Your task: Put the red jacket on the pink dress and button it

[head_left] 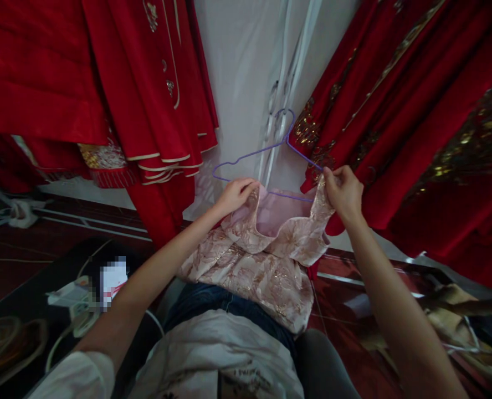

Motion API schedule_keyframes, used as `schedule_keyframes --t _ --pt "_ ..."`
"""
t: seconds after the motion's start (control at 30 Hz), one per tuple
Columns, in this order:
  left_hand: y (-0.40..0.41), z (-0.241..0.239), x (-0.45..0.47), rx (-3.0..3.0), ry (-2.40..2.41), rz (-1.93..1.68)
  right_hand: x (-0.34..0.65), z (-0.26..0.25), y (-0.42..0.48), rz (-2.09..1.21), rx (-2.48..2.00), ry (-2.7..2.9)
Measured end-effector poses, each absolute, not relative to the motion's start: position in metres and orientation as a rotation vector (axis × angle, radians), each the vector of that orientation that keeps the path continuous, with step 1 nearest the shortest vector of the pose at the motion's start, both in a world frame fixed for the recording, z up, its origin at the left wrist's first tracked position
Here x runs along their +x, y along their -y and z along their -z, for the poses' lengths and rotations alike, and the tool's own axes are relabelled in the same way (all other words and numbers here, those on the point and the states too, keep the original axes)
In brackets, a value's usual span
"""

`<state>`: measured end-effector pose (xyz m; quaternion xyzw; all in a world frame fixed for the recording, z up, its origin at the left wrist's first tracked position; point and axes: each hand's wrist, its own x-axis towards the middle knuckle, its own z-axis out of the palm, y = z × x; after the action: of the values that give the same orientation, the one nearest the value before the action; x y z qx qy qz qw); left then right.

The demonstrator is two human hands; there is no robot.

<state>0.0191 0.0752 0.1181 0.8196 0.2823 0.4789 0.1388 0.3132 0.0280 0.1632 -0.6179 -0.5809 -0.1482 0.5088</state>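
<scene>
A pale pink dress (279, 277) with a gold floral pattern hangs in front of my lap. My left hand (240, 195) pinches its left shoulder strap. My right hand (344, 191) grips the other strap, up against the purple hanger (256, 151). The hanger's right arm runs into that strap, while its left end sticks out bare above my left hand. Its hook (286, 117) is in front of the white cabinet door handles; whether it hangs on them I cannot tell. The dress's lilac lining shows at the neckline.
Red garments with gold trim (154, 94) hang at the left, and red ones with gold sequins (395, 122) at the right. White cabinet doors (237, 66) stand ahead. On the dark surface at the lower left lie a power strip (82, 316) and cables.
</scene>
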Motion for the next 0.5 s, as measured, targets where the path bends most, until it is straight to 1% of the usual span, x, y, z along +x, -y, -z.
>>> schedule_keyframes --t 0.1,0.17,0.33,0.5 --pt "-0.088 -0.111 -0.024 2.167 -1.072 -1.648 0.321 -0.162 -0.033 0.341 -1.483 1.378" --pt "-0.095 -0.099 -0.05 2.007 -1.207 -1.726 0.324 -0.161 -0.037 0.319 -1.484 1.375" --pt "-0.106 -0.071 -0.083 1.689 -1.252 -1.671 0.328 -0.163 -0.042 0.224 -1.434 1.383" --pt "-0.11 -0.069 -0.087 1.553 -1.209 -1.721 0.332 -0.168 -0.039 0.287 -1.453 1.414"
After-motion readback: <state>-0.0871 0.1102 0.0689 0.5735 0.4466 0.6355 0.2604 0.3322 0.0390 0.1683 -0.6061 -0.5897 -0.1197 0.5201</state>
